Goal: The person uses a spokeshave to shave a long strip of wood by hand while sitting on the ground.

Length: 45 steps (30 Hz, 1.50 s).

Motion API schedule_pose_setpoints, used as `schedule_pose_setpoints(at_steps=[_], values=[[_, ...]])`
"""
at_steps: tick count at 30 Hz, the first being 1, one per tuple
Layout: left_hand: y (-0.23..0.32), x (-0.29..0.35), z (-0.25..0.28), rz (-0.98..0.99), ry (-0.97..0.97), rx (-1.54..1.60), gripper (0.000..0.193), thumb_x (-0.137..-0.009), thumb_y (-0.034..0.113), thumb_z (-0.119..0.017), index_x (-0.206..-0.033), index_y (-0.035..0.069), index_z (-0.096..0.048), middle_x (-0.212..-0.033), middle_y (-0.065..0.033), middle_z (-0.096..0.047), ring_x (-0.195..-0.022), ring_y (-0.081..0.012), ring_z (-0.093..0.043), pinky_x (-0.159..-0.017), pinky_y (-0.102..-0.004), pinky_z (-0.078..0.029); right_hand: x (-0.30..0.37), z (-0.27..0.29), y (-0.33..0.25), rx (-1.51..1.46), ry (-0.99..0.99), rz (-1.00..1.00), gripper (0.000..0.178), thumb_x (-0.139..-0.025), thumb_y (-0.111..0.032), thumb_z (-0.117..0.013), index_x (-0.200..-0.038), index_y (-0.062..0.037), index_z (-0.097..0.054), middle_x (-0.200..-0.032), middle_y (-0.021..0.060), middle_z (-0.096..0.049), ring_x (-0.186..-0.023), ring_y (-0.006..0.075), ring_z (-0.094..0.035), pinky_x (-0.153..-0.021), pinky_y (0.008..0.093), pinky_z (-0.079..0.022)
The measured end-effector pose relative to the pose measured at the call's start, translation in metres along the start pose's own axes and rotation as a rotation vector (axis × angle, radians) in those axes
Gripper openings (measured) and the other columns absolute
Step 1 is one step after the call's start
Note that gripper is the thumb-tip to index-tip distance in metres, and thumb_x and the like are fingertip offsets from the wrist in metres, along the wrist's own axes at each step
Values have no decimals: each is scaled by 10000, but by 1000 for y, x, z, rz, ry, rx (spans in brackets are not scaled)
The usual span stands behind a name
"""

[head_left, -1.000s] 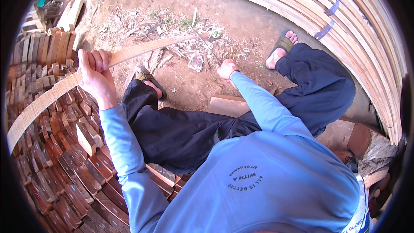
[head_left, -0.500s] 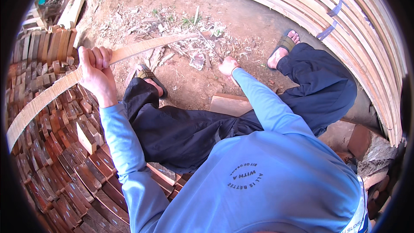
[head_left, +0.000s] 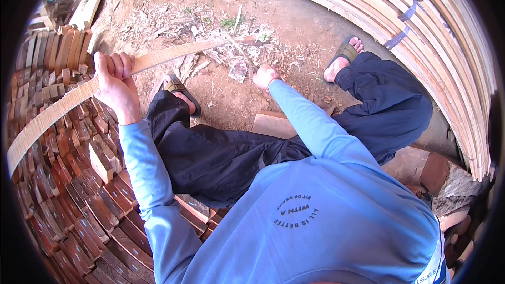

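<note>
Blue sleeves, seemingly olive sandals

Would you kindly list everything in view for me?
Wooden strip: one, tan, left to centre
Thin tool: one, greyish, upper centre
Wood pieces: many, reddish brown, stacked left
Pale block: one, cream, on pieces
Long boards: several, pale, upper right
Ties: two or more, purple-blue, on boards
Scraps: many, pale, upper centre
Plants: few, green, among scraps
Flat block: one, tan, centre
Sandals: two, olive, worn
Trousers: one pair, dark, centre
Shirt: one, blue, bottom
Left hand: one, bare, on strip
Right hand: one, bare, on tool
</note>
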<state>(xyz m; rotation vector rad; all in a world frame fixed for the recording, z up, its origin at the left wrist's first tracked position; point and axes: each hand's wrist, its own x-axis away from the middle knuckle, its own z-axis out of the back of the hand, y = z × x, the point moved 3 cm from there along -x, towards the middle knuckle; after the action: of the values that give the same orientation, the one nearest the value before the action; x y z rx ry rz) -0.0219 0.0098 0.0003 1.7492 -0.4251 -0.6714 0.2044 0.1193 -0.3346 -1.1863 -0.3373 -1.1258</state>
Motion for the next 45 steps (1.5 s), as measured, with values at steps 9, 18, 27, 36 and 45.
schedule_pose_setpoints(at_steps=[9,18,27,36,45], values=[[1,4,-5,-16,32,17,454,-1020,226,-429,-618,131,-240,-536,5,-211,-518,-121,-226,-578,-306,-307,32,12,-24,-60,-22,48,362,-884,-326,-554,-834,19,-653,-593,152,-624,-466,227,-617,-492,362,-527],[1,-3,-3,0,20,17,436,-1022,232,-423,-634,125,-255,-538,1,-216,-523,-120,-231,-591,-313,-317,23,7,18,-78,-78,-219,435,-866,-411,-584,-934,8,-678,-767,197,-677,-723,310,-685,-715,405,-559],[3,0,-11,21,19,-9,450,-1027,225,-404,-620,133,-236,-575,10,-181,-551,-127,-209,-596,-308,-278,64,6,-16,72,81,232,332,-846,-350,-569,-912,-52,-698,-836,195,-680,-789,353,-672,-783,424,-532],[0,-3,-5,0,39,2,446,-1021,216,-412,-621,127,-235,-572,5,-189,-550,-128,-212,-603,-308,-288,29,21,21,-23,-104,-116,438,-879,-384,-581,-774,30,-678,-690,149,-678,-567,244,-664,-597,361,-555],[2,-1,-17,38,-11,-13,455,-1031,224,-390,-616,132,-227,-572,8,-179,-558,-123,-204,-616,-312,-291,10,2,49,-500,-240,-196,455,-900,-412,-621,-694,-12,-552,-532,53,-495,-411,177,-483,-440,352,-457]])
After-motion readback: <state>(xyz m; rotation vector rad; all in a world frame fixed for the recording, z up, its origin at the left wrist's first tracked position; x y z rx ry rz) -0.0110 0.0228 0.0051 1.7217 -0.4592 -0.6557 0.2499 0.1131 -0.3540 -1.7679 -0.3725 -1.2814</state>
